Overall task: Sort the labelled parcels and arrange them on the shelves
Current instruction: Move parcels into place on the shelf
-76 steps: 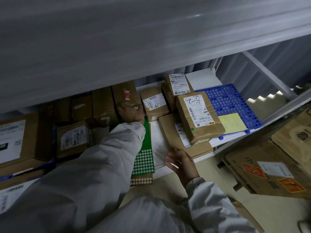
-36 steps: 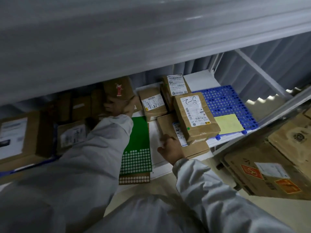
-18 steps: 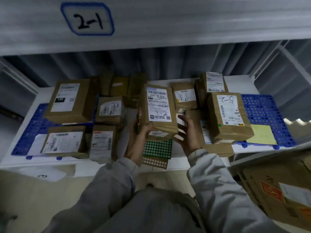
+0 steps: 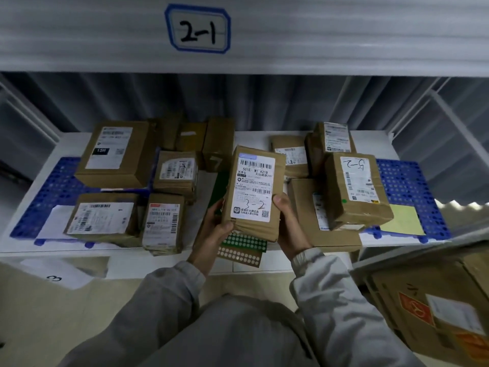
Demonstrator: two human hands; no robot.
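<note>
I hold a brown cardboard parcel [image 4: 254,192] with a white label handwritten "3-2", label facing me, above the front middle of the low white shelf [image 4: 370,139]. My left hand [image 4: 214,231] grips its lower left edge. My right hand [image 4: 289,229] grips its lower right edge, thumb on the label. The shelf edge above carries a tag reading "2-1" [image 4: 198,29]. Several other labelled parcels lie on the shelf: a big one [image 4: 116,152] at the back left, and one marked "5-2" [image 4: 356,189] to the right.
Blue perforated mats [image 4: 407,186] cover both shelf ends, with a yellow sheet [image 4: 402,221] on the right one. A green dotted sheet [image 4: 243,245] lies under the held parcel. A paper marked "3" [image 4: 57,272] lies on the floor at left. Large cardboard boxes [image 4: 434,305] stand at lower right.
My left hand pulled a parcel out from the back of the shelf and turned its label up; my right hand joined it. The view swung left, showing the "2-1" tag.
</note>
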